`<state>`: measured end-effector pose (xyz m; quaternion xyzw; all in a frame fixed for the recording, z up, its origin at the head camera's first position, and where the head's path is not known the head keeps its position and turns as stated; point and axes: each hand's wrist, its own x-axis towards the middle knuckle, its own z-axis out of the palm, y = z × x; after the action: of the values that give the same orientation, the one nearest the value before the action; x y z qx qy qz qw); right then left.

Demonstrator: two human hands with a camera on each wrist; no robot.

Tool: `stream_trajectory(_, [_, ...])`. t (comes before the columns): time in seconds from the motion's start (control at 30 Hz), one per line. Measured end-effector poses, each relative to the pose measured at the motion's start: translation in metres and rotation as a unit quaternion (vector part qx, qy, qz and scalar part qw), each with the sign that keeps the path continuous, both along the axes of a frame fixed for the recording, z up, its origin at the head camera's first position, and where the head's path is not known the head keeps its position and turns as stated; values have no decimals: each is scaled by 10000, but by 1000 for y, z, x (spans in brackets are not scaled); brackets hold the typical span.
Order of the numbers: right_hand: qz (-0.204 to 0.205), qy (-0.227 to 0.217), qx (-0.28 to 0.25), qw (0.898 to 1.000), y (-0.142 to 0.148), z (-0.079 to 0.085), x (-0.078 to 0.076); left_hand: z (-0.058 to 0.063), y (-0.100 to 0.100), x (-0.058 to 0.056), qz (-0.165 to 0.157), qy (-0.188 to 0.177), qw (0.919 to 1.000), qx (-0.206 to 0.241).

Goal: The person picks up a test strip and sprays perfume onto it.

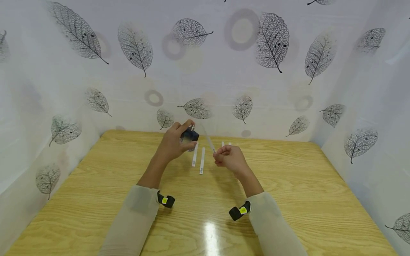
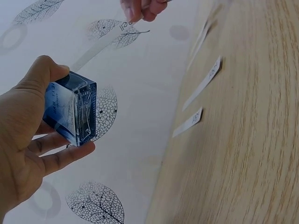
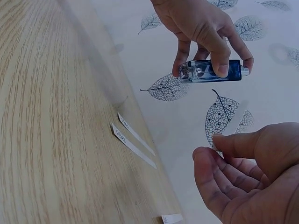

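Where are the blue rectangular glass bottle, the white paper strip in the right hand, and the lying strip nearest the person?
Blue rectangular glass bottle [image 2: 70, 107]: left wrist view, middle of body.
Held white paper strip [image 2: 99, 47]: left wrist view, mid-length.
Nearest lying white strip [image 1: 202, 160]: head view, mid-length.

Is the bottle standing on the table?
No, the left hand holds the bottle in the air, clear of the table.

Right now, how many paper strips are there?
5: one strip in the right hand; on the table, two near the left hand, two beyond the right; more may hide.
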<state>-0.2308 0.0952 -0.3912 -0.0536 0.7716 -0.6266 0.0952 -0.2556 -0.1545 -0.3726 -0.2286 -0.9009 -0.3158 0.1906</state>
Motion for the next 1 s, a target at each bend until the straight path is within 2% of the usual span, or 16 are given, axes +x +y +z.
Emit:
stream_trajectory(0.2, [-213, -121, -124, 9996, 0, -4, -3, 0, 0, -1, -72, 88, 9999, 58])
stream_trajectory(0.37, [-557, -154, -331, 9978, -3, -10, -10, -2, -1, -2, -112, 170, 9998, -19])
stream_trajectory(0.63, [-1306, -471, -913, 9861, -14, -17, -22, -2, -1, -3, -71, 168, 9998, -70])
stream_trajectory(0.8, [-1651, -636, -767, 9812, -21, -20, -25, -1, -1, -2, -102, 117, 9999, -12])
stream_trajectory(1.0, [-1953, -886, -344, 9761, -27, -19, -25, -2, -1, -3, -87, 46, 10000, -4])
